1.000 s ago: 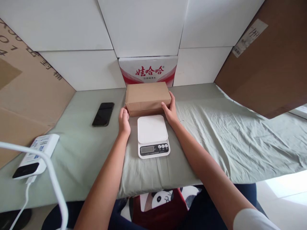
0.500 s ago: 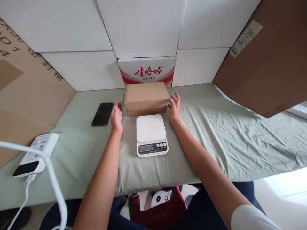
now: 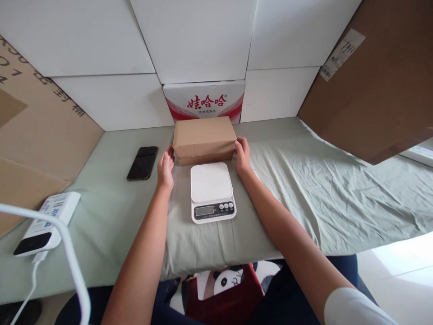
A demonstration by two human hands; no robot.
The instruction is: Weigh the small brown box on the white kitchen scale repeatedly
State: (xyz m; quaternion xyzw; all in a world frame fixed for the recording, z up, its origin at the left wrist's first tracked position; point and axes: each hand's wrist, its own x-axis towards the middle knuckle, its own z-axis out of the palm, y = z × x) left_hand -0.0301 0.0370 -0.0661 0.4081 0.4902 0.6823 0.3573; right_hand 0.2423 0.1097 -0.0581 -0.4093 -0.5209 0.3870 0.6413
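A closed brown cardboard box (image 3: 205, 134) lies on the cloth, just behind a white kitchen scale (image 3: 212, 183). My left hand (image 3: 166, 168) is against the box's left end, its fingertips partly hidden along that side. At the opposite end, my right hand (image 3: 242, 155) grips the near right corner, thumb toward the front and fingers round the side. Between my forearms sits the scale, its flat platform bare and its small grey display showing no digits that I can read.
A black phone (image 3: 142, 163) lies left of my left hand. Farther left are a white power strip (image 3: 47, 223) and a white cable (image 3: 72, 257). A red-and-white carton (image 3: 205, 103) stands behind the box. Large cardboard panels (image 3: 368, 85) flank the green cloth (image 3: 287, 203).
Both hands have closed in on the box's ends. The right fingers, raised and apart from it before, now curl round its corner. The view has shifted slightly.
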